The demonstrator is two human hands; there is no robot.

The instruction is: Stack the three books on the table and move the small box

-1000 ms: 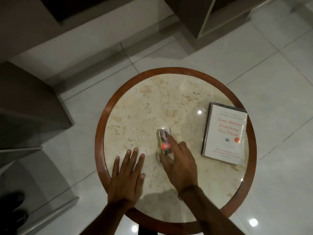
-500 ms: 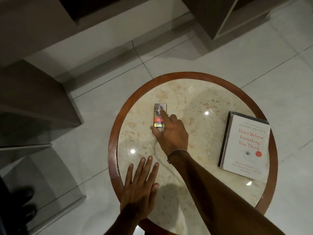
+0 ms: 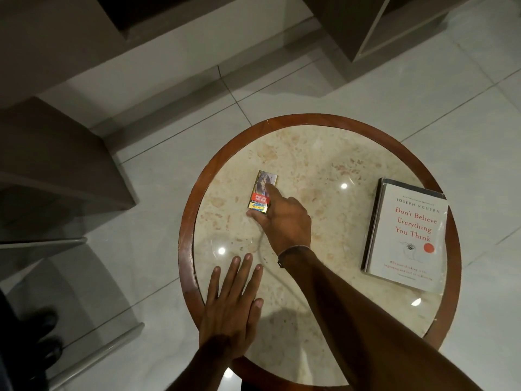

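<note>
The small box [image 3: 262,193] has travelled: a second ago it lay near the middle of the round counter [image 3: 310,153], close in front of the person, and now it sits out toward the far left part of the top, with the right hand [image 3: 282,221] having gone with it at full reach. That hand's grip is not closed around the box. The forefinger lies along the box's right edge and upper face, the thumb sits against its near end, and the other fingers are curled behind, so this looks like a push or slide more than a lift. Whether the box is pinched at all I cannot tell.

The left hand [image 3: 234,303] is spread flat, palm down, on the near rim of the counter, well behind the right grip, holding nothing.

Far to the right of the grip lies the pile of books [image 3: 408,235], white cover on top, dark edges showing beneath. The stacking looks done, and the box move seems nearly finished; letting go should complete it.
</note>
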